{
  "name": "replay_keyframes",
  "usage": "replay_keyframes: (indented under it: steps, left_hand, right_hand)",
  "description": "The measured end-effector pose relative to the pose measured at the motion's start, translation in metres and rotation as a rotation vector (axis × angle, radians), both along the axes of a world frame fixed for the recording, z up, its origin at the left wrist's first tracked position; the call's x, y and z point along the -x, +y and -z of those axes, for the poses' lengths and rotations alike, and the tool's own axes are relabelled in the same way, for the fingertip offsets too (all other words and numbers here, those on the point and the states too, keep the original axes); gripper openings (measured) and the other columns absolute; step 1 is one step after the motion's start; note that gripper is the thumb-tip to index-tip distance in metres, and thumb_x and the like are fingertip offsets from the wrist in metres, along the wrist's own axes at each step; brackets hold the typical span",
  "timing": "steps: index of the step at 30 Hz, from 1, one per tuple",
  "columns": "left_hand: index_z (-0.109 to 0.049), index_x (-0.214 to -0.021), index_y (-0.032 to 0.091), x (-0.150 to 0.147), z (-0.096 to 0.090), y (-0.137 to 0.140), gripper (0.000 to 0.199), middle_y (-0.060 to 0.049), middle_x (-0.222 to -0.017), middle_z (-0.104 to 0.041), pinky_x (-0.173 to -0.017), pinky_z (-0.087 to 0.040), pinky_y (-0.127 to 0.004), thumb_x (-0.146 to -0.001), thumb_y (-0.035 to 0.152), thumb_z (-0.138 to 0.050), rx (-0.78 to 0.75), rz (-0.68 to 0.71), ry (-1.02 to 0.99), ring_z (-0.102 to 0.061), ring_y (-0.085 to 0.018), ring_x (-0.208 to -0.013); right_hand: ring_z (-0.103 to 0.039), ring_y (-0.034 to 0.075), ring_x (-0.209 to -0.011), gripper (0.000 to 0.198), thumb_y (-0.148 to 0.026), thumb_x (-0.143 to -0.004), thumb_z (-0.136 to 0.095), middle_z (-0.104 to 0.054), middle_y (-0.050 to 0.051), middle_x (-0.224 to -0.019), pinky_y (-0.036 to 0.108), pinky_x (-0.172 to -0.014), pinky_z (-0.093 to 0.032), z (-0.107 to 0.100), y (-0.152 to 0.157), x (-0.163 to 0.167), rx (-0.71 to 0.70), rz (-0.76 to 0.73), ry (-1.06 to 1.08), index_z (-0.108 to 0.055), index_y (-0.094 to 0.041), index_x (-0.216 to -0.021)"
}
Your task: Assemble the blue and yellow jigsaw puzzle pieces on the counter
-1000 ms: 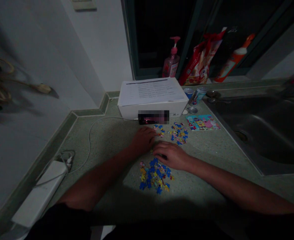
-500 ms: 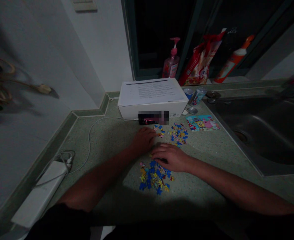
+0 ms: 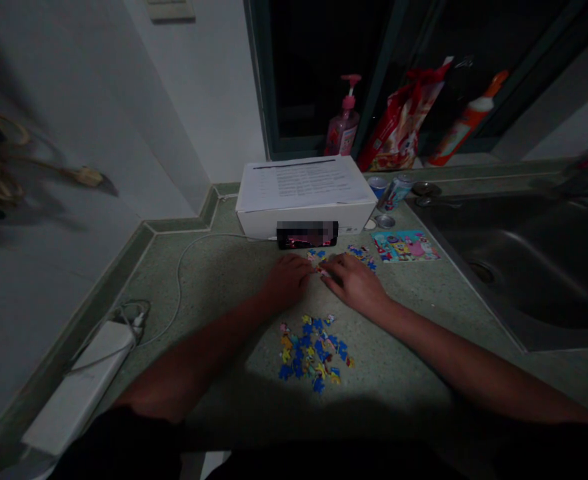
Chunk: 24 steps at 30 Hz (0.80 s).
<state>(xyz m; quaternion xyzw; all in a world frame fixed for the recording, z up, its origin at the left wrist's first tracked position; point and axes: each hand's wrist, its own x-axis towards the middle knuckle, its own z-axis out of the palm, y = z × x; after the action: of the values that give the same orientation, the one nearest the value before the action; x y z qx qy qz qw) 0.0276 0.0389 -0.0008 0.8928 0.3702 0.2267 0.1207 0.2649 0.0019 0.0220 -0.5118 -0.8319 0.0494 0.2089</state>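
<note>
My left hand (image 3: 287, 279) rests on the counter, its fingers curled together and the tips holding the edge of a small cluster of jigsaw puzzle pieces (image 3: 316, 255). Opposite it, my right hand (image 3: 358, 283) has its thumb and fingers closed around a small pinkish puzzle piece (image 3: 323, 271) against that cluster. Another group of puzzle pieces (image 3: 363, 254) is partly covered by my right hand. Closer to my body lies a loose pile of blue and yellow puzzle pieces (image 3: 310, 353).
Behind the hands a phone (image 3: 307, 240) leans on a white box (image 3: 304, 190). To the right are a colourful cartoon picture card (image 3: 406, 246), a can (image 3: 397, 193) and a metal sink (image 3: 534, 267). A white power strip (image 3: 81, 387) with cables lies on the left.
My right hand has moved forward from the near pile to the small cluster beside my left hand. The near pile is now uncovered. My left hand has stayed in place.
</note>
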Motion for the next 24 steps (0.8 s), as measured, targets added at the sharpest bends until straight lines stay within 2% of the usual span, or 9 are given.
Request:
replay_keyframes:
  steps: [5,15,18,24]
  left_hand:
    - [-0.081,-0.123,0.024,0.0004,-0.0013,-0.0007,0.03,-0.01,-0.13,-0.079,-0.119,-0.052,-0.051,-0.103,0.014,-0.06,-0.011,0.018,0.007,-0.068,-0.029,-0.128]
    - [-0.081,-0.127,0.028,-0.0009,-0.0036,-0.0028,0.038,-0.007,-0.137,-0.08,-0.122,-0.051,-0.053,-0.102,0.01,-0.059,0.001,0.082,0.014,-0.066,-0.029,-0.137]
    - [-0.081,-0.127,0.029,-0.0008,-0.0027,-0.0027,0.038,-0.005,-0.137,-0.08,-0.121,-0.051,-0.052,-0.101,0.009,-0.06,0.004,0.1,0.025,-0.067,-0.029,-0.136]
    - [-0.08,-0.13,0.024,-0.0008,-0.001,-0.0021,0.037,-0.008,-0.139,-0.079,-0.122,-0.051,-0.052,-0.103,0.01,-0.059,-0.033,0.115,0.045,-0.066,-0.029,-0.137]
  right_hand:
    - [-0.07,0.031,-0.108,0.02,-0.03,-0.107,-0.067,-0.074,0.014,-0.116,0.047,-0.096,-0.06,0.0014,0.0011,-0.0014,-0.002,0.007,-0.056,-0.081,-0.022,-0.12]
    - [-0.07,0.035,-0.102,0.023,-0.02,-0.1,-0.057,-0.074,0.016,-0.109,0.052,-0.09,-0.059,-0.0007,-0.0032,-0.0038,-0.034,0.035,-0.001,-0.079,-0.024,-0.108]
    - [-0.07,0.035,-0.103,0.021,-0.019,-0.1,-0.058,-0.073,0.016,-0.109,0.051,-0.093,-0.058,-0.0012,-0.0033,-0.0035,-0.024,0.055,-0.023,-0.077,-0.024,-0.107]
    - [-0.07,0.033,-0.103,0.02,-0.021,-0.102,-0.06,-0.074,0.017,-0.11,0.046,-0.092,-0.057,-0.0003,-0.0034,-0.0034,-0.048,0.052,-0.034,-0.078,-0.019,-0.111]
